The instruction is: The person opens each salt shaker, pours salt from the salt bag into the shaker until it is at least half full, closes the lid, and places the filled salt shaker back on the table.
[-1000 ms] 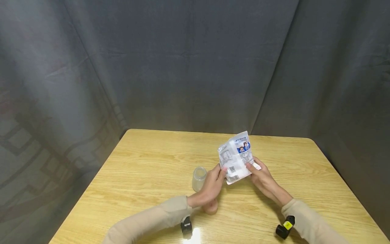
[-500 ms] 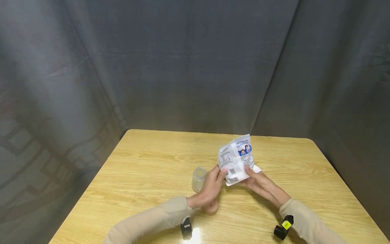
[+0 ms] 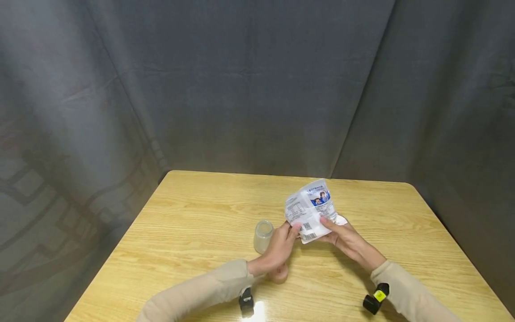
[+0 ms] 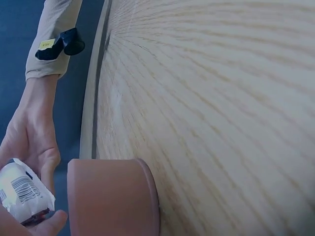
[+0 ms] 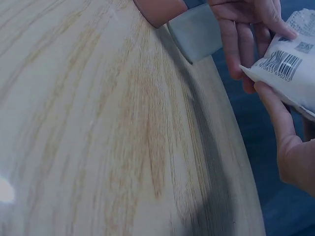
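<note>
A white printed pouch (image 3: 311, 213), with a blue picture and a barcode, is held tilted above the table between both hands. My left hand (image 3: 278, 248) grips its lower left edge, thumb in front. The right hand (image 3: 351, 243) holds the lower right side, thumb on the printed face and fingers behind it. In the right wrist view the barcode corner of the pouch (image 5: 290, 66) shows between the two hands. Just left of the left hand a clear glass jar (image 3: 262, 239) stands upright. A pinkish-brown round cylinder (image 4: 110, 196) stands below the left wrist, partly hidden in the head view.
The wooden table (image 3: 193, 214) has rounded back corners. A grey curtain (image 3: 249, 89) hangs behind it and along both sides. Black wrist cameras (image 3: 376, 298) sit on the sleeves.
The pouch has dipped slightly and bulges more, its top edge shifting a little. The right thumb has moved slightly left across it. The left hand, jar and cylinder stay nearly still.
</note>
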`<act>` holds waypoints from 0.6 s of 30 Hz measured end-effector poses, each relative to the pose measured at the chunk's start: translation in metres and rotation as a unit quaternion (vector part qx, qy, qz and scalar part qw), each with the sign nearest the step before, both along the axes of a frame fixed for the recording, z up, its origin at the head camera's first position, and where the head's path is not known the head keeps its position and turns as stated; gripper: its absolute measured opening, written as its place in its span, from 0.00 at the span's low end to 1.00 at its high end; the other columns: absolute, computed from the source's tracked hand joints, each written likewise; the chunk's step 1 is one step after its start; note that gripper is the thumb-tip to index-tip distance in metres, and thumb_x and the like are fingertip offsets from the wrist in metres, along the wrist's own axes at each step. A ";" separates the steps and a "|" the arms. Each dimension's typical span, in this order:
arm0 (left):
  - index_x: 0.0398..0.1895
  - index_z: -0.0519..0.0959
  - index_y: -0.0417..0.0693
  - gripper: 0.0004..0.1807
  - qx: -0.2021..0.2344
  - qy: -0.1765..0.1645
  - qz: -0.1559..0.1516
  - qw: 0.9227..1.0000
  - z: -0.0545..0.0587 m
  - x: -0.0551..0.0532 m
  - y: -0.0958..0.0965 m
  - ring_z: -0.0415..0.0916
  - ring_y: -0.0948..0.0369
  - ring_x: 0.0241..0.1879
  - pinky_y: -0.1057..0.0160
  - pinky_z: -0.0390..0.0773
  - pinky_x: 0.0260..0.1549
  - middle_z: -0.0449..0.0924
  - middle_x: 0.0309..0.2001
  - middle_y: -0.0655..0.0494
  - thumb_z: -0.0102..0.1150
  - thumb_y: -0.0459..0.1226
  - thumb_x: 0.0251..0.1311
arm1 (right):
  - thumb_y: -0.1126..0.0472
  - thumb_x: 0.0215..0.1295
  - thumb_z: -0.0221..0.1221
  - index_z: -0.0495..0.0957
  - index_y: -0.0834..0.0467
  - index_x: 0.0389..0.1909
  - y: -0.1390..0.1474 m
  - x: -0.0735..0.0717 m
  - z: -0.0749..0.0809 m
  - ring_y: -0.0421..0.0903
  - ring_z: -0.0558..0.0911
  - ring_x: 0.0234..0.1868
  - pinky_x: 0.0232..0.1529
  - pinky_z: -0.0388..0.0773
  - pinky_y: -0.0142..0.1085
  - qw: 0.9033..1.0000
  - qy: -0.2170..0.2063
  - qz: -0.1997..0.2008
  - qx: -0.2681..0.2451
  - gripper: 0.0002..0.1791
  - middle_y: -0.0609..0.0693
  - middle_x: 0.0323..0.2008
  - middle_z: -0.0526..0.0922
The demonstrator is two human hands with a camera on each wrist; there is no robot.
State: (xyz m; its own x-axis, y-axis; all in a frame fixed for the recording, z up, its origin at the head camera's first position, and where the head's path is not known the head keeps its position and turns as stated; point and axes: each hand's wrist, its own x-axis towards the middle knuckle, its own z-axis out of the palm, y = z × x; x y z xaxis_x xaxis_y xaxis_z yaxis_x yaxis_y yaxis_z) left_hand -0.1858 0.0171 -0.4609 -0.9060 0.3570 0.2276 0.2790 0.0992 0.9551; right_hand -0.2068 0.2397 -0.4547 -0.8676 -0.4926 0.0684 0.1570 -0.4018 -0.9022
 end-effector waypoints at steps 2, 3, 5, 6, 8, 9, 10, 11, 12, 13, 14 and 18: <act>0.63 0.70 0.35 0.24 -0.007 -0.002 -0.004 1.000 0.000 0.000 -0.001 0.81 0.57 0.51 0.60 0.81 0.52 0.81 0.54 0.43 0.38 0.45 0.79 | 0.66 0.77 0.50 0.78 0.48 0.55 -0.001 0.001 0.001 0.50 0.84 0.50 0.55 0.79 0.51 1.000 0.007 -0.009 0.012 0.15 0.51 0.50 0.84; 0.63 0.70 0.34 0.24 -0.011 0.001 -0.004 1.000 -0.001 0.000 -0.001 0.81 0.56 0.51 0.61 0.81 0.51 0.81 0.53 0.43 0.38 0.44 0.79 | 0.66 0.77 0.50 0.78 0.47 0.55 -0.002 0.001 0.001 0.50 0.84 0.50 0.55 0.79 0.51 1.000 0.008 -0.013 0.017 0.15 0.51 0.49 0.85; 0.62 0.71 0.34 0.24 -0.009 -0.009 -0.008 1.000 -0.001 0.001 -0.002 0.82 0.56 0.50 0.61 0.81 0.51 0.82 0.52 0.43 0.37 0.44 0.79 | 0.65 0.77 0.50 0.78 0.47 0.55 -0.003 0.001 0.000 0.50 0.84 0.49 0.54 0.80 0.51 0.999 0.010 -0.022 0.029 0.15 0.51 0.49 0.85; 0.62 0.71 0.33 0.23 -0.007 -0.014 -0.011 1.000 -0.002 0.001 -0.002 0.83 0.55 0.49 0.61 0.82 0.50 0.82 0.51 0.42 0.37 0.43 0.79 | 0.65 0.77 0.51 0.78 0.47 0.55 -0.004 0.001 0.000 0.50 0.85 0.49 0.54 0.80 0.51 0.999 0.009 -0.026 0.034 0.15 0.51 0.48 0.85; 0.61 0.70 0.32 0.23 -0.004 -0.022 -0.016 1.000 -0.002 0.001 -0.003 0.83 0.55 0.48 0.63 0.82 0.49 0.83 0.50 0.41 0.37 0.42 0.79 | 0.65 0.76 0.51 0.78 0.46 0.54 -0.004 0.001 0.000 0.50 0.85 0.48 0.53 0.80 0.51 0.999 0.007 -0.034 0.041 0.14 0.51 0.48 0.85; 0.61 0.70 0.32 0.22 0.000 -0.026 -0.019 0.999 -0.003 0.001 -0.003 0.83 0.54 0.48 0.63 0.82 0.48 0.82 0.50 0.40 0.36 0.42 0.80 | 0.65 0.76 0.51 0.78 0.46 0.54 -0.005 0.001 0.000 0.50 0.85 0.48 0.53 0.81 0.52 0.998 0.007 -0.038 0.044 0.14 0.51 0.48 0.85; 0.61 0.69 0.32 0.22 0.006 -0.036 -0.025 0.999 -0.003 0.001 -0.003 0.83 0.54 0.48 0.64 0.82 0.48 0.82 0.50 0.40 0.36 0.41 0.80 | 0.65 0.76 0.52 0.78 0.46 0.54 -0.005 0.001 0.000 0.50 0.85 0.48 0.52 0.81 0.52 0.998 0.006 -0.041 0.046 0.14 0.51 0.48 0.85; 0.62 0.68 0.31 0.22 0.013 -0.040 -0.029 0.999 -0.004 0.001 -0.003 0.83 0.53 0.48 0.64 0.82 0.48 0.81 0.51 0.39 0.35 0.40 0.80 | 0.65 0.76 0.52 0.78 0.46 0.54 -0.006 0.001 0.000 0.50 0.85 0.48 0.52 0.81 0.52 0.998 0.005 -0.043 0.047 0.14 0.51 0.48 0.85; 0.62 0.68 0.31 0.22 0.021 -0.045 -0.033 0.998 -0.005 0.001 -0.003 0.83 0.53 0.49 0.65 0.82 0.48 0.81 0.52 0.38 0.35 0.40 0.80 | 0.65 0.76 0.52 0.78 0.46 0.55 -0.006 0.001 0.000 0.51 0.85 0.47 0.52 0.81 0.53 0.998 0.005 -0.046 0.048 0.15 0.51 0.48 0.85; 0.62 0.67 0.30 0.22 0.024 -0.047 -0.034 0.998 -0.005 0.001 -0.003 0.83 0.52 0.49 0.65 0.82 0.48 0.80 0.52 0.37 0.34 0.40 0.80 | 0.65 0.75 0.52 0.78 0.46 0.55 -0.007 0.001 0.001 0.51 0.85 0.47 0.52 0.81 0.53 0.998 0.006 -0.049 0.049 0.15 0.51 0.48 0.85; 0.63 0.67 0.30 0.22 0.028 -0.050 -0.036 0.998 -0.006 0.002 -0.004 0.82 0.51 0.50 0.65 0.82 0.48 0.79 0.53 0.36 0.34 0.39 0.80 | 0.65 0.75 0.53 0.78 0.46 0.55 -0.007 0.001 0.001 0.51 0.85 0.47 0.52 0.81 0.54 0.997 0.007 -0.052 0.051 0.15 0.51 0.48 0.85; 0.63 0.66 0.28 0.23 0.037 -0.059 -0.038 0.997 -0.008 0.002 -0.006 0.81 0.48 0.51 0.62 0.82 0.49 0.77 0.54 0.34 0.31 0.39 0.81 | 0.64 0.74 0.54 0.76 0.45 0.56 -0.010 0.001 0.003 0.51 0.85 0.46 0.50 0.82 0.54 0.996 0.013 -0.066 0.065 0.15 0.51 0.47 0.85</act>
